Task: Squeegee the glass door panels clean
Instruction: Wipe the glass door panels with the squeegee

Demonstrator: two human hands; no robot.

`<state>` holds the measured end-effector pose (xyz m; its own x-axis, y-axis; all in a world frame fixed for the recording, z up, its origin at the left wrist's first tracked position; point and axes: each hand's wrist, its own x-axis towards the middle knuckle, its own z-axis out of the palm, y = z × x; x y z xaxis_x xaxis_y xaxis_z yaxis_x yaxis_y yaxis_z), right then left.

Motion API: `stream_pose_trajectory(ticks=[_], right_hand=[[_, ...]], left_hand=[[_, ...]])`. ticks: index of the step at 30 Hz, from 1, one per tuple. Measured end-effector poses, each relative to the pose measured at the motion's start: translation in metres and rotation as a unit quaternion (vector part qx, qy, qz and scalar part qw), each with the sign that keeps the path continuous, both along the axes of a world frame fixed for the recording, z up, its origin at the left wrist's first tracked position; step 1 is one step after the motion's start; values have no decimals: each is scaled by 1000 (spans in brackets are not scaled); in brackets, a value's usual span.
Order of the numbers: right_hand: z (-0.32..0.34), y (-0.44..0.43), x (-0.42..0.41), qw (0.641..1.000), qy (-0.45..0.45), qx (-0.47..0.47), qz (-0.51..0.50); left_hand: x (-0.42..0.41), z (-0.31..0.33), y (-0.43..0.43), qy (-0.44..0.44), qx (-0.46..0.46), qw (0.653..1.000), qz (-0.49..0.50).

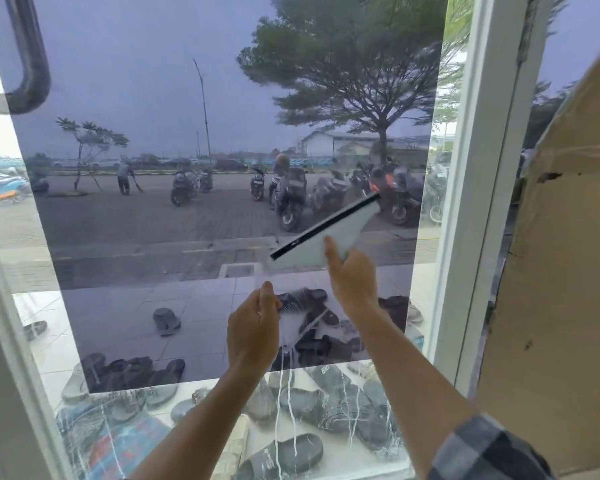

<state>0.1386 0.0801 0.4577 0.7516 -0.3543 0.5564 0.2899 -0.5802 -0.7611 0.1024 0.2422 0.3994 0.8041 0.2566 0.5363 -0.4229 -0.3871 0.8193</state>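
Note:
A tinted glass door panel (174, 140) fills the view, in a white frame (465, 202). My right hand (352, 275) grips a pale grey squeegee (333, 237) with a black rubber blade, held tilted against the glass at right of centre. My left hand (253, 332) hangs just below and to the left, fingers curled closed, close to the glass with nothing visible in it. Soapy streaks (291, 386) run down the untinted lower strip of the pane.
A dark door handle (28, 64) curves at the top left. A cardboard sheet (561, 271) leans at the right. Through the glass lie several sandals (312, 386) on the tiles, with parked motorbikes (291, 195) and a tree beyond.

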Motion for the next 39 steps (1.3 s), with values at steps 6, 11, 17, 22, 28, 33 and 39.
stream_pose_trajectory(ticks=[6,11,17,22,28,33,39], right_hand=[[-95,7,4,996,25,76,-49],[-136,17,-10,990,31,133,-26],[-197,25,-27,983,109,144,-34],[-216,24,-38,977,170,116,-57],[-138,62,-44,998,35,21,-48],[-40,112,-25,975,-39,-218,-31],[-75,101,-6,975,30,-216,-41]], left_hand=[[1,-23,-4,9,10,1000,-10],[-3,-51,1,34,17,999,-1],[-9,-76,12,54,25,998,-1],[-20,-79,26,62,25,998,-1],[-27,-61,59,45,16,998,28],[-21,-42,88,5,9,998,59],[-16,-44,103,10,4,998,65]])
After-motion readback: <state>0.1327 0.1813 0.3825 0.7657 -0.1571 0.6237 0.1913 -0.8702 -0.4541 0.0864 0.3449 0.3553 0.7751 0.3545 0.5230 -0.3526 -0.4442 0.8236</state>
